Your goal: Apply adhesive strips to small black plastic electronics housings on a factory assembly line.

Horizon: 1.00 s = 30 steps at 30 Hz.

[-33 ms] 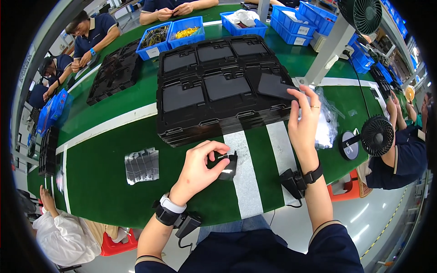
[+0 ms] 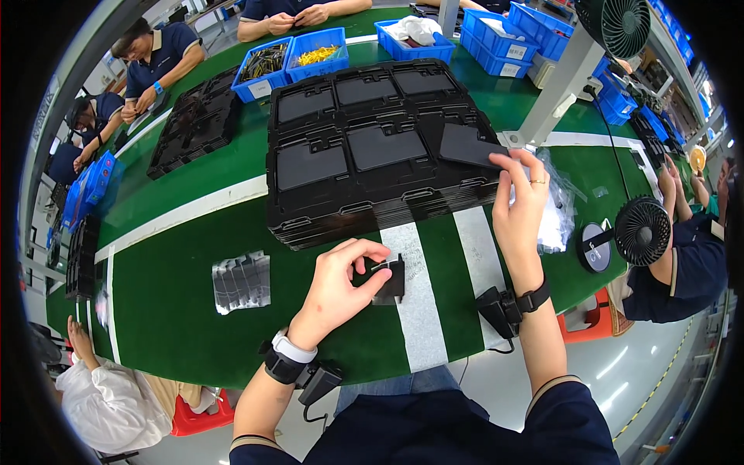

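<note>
My left hand (image 2: 342, 280) is closed in a pinch, thumb and forefinger at the edge of a small dark rectangular piece (image 2: 394, 279) with a clear film-like part below it. That piece is just above the table, in front of the tray stack. My right hand (image 2: 519, 194) pinches the near right corner of a flat dark grey panel (image 2: 469, 146). The panel lies tilted across the near right pocket of the top black tray (image 2: 387, 180). Similar grey panels, such as one in the near middle pocket (image 2: 386, 147), fill the other pockets.
A sheet of grey, shiny strips (image 2: 242, 282) lies left on the green table (image 2: 178, 310). Clear plastic bags (image 2: 554, 205) and a small black fan (image 2: 642, 231) are at right. Blue bins (image 2: 318, 56) stand behind the trays, near a grey post (image 2: 558, 93). Co-workers sit around.
The small dark piece in my left hand has tilted slightly, and its bright reflection is gone. My right hand and the panel's corner have shifted slightly right.
</note>
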Each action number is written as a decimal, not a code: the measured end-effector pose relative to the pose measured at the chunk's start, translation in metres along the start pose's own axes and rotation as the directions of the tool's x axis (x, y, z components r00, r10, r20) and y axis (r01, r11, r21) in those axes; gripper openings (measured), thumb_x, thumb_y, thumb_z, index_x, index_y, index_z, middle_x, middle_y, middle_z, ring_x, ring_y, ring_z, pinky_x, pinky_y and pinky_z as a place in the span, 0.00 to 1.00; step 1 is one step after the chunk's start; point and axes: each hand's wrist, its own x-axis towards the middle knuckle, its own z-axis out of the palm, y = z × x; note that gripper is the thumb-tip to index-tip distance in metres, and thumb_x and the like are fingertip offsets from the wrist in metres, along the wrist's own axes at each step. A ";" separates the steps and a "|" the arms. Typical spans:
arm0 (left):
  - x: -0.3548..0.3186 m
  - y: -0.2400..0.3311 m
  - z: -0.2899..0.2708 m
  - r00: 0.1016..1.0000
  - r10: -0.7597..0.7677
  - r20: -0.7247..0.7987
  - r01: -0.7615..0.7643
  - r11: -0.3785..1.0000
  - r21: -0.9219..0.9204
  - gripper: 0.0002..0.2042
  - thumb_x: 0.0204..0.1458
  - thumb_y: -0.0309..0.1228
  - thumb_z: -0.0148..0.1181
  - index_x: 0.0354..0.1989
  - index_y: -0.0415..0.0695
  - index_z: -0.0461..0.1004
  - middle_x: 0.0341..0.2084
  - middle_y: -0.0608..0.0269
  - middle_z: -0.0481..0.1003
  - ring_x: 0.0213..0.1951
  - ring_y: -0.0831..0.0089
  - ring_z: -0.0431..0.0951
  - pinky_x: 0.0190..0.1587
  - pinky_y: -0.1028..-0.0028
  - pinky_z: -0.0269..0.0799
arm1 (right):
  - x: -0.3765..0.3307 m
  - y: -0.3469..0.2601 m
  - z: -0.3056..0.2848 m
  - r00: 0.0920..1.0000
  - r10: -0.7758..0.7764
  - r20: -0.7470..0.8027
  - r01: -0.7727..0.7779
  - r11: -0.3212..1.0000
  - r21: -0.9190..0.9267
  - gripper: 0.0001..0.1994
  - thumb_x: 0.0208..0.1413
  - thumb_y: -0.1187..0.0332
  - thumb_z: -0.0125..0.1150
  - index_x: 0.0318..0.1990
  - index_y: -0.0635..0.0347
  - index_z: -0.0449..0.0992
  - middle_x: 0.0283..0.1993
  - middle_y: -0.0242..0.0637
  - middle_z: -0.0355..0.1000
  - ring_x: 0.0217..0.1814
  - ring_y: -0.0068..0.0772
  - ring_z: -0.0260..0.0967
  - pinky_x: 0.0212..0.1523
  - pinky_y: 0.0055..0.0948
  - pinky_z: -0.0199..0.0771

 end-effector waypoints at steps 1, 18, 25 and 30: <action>0.000 0.000 0.000 1.000 0.003 -0.005 -0.003 1.000 -0.011 0.12 0.43 0.24 0.68 0.38 0.43 0.78 0.28 0.70 0.76 0.25 0.84 0.66 0.26 0.82 0.60 | 0.000 0.001 -0.001 0.998 0.067 0.021 -0.066 0.997 -0.030 0.10 0.56 0.71 0.56 0.45 0.52 0.77 0.54 0.32 0.69 0.60 0.42 0.60 0.62 0.43 0.53; 0.000 0.002 0.000 1.000 -0.012 -0.002 0.012 1.000 -0.020 0.11 0.45 0.25 0.67 0.38 0.43 0.78 0.27 0.70 0.76 0.24 0.84 0.66 0.26 0.82 0.60 | -0.005 -0.003 0.001 0.995 -0.020 0.101 0.021 1.000 -0.016 0.18 0.58 0.58 0.56 0.56 0.47 0.73 0.65 0.52 0.54 0.68 0.59 0.45 0.67 0.55 0.41; 0.000 0.002 0.000 1.000 -0.028 -0.002 0.028 0.999 -0.027 0.11 0.46 0.25 0.67 0.39 0.42 0.78 0.27 0.69 0.76 0.24 0.84 0.66 0.26 0.82 0.60 | -0.007 -0.006 0.004 0.985 0.043 0.165 -0.036 0.998 -0.047 0.20 0.59 0.54 0.54 0.59 0.39 0.71 0.71 0.57 0.45 0.72 0.62 0.38 0.68 0.61 0.34; 0.000 0.002 0.001 0.999 -0.040 0.003 0.040 0.998 -0.037 0.11 0.47 0.25 0.66 0.40 0.42 0.77 0.27 0.69 0.77 0.25 0.86 0.68 0.26 0.83 0.61 | -0.007 -0.007 0.005 0.980 0.095 0.177 -0.091 0.995 -0.032 0.21 0.59 0.51 0.54 0.59 0.37 0.71 0.71 0.57 0.44 0.72 0.63 0.38 0.67 0.62 0.34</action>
